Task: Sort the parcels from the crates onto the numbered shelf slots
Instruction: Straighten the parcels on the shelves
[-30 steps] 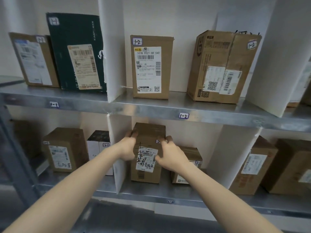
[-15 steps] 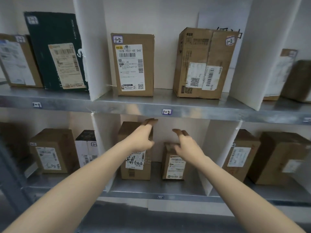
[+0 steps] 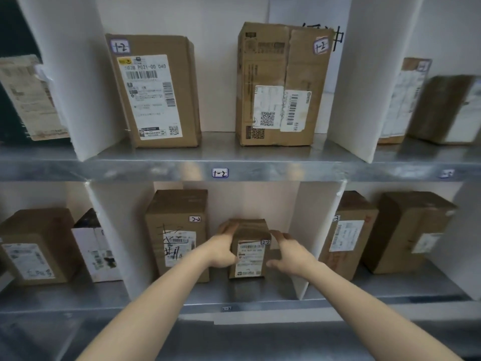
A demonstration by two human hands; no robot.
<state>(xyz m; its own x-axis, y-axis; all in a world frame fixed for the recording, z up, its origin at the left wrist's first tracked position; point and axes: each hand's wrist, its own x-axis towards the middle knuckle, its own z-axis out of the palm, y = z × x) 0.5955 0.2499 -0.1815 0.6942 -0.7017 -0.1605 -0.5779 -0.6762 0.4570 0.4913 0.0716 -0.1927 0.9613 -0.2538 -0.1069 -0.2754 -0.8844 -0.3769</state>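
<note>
Head view, lower shelf (image 3: pixel 247 295), slot 2-2: small parcel (image 3: pixel 249 256) stood upright, just right of a taller parcel (image 3: pixel 179 235). Left hand (image 3: pixel 221 250) gripped its left side, fingers curled over the top corner. Right hand (image 3: pixel 289 252) sat just beside its right side, fingers spread wide; contact could not be told.
</note>
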